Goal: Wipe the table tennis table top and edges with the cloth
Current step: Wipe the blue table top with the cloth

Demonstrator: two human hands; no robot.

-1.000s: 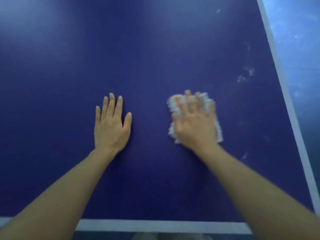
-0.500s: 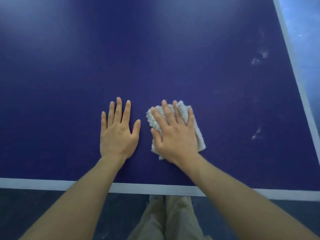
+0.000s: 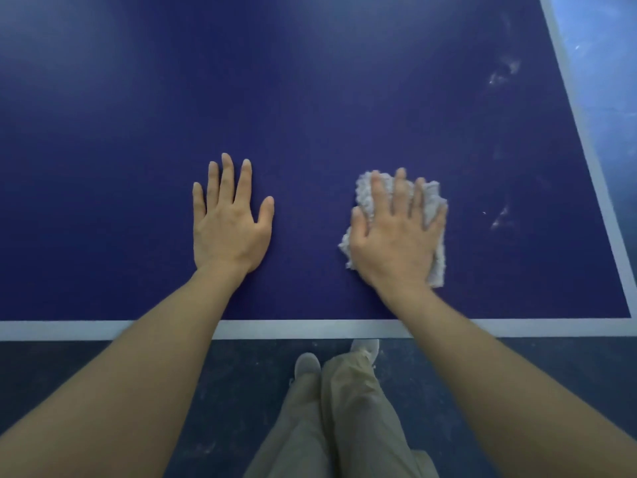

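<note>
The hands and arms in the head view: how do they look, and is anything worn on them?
Both forearms are bare as far as the frame shows, with no sleeves visible. The left hand and right hand wear no gloves, and no rings, watch or bracelets are visible.

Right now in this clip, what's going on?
A person is wiping a blue table tennis table. The right hand presses a pale cloth flat on the top, fingers spread over it. The left hand rests flat on bare table beside it, apart from the cloth. White smudges show nearer the right sideline, not yet wiped.
</note>
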